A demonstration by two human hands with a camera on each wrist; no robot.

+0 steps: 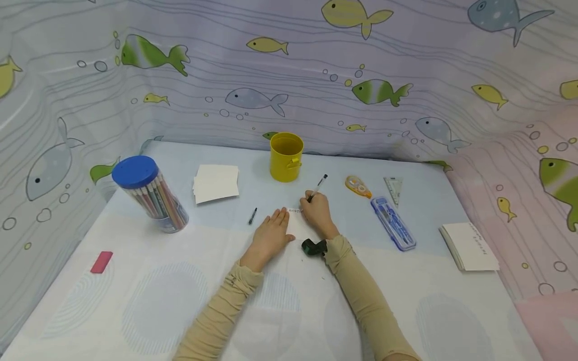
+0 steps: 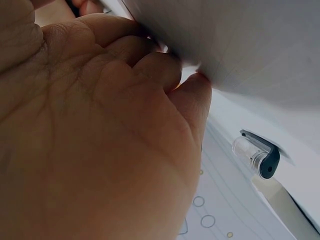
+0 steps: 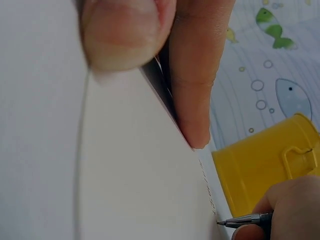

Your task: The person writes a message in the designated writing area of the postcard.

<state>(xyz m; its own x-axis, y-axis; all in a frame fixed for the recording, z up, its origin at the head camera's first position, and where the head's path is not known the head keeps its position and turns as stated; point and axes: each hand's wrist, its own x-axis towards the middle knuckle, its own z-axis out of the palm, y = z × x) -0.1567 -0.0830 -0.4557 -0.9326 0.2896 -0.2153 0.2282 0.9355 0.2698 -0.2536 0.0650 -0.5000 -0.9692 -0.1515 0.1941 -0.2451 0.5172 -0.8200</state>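
White card [image 1: 295, 224] flat on table, small, rectangular, line of dark writing along far edge, near side partly hidden under hands. Pen [image 1: 317, 187] slim, black-capped end tilted up and away, metal tip [image 3: 220, 222] touching card's far edge beside writing.

I see the card [image 1: 298, 220] at the desk's [image 1: 289, 311] middle, my left hand [image 1: 270, 235] on it and my right hand [image 1: 318, 213] beside. Behind stands the bucket [image 1: 286, 156]; the pen cap [image 1: 252, 216] lies left, the pencil tub [image 1: 151, 194] farther left, the compass case [image 1: 393, 223] right.
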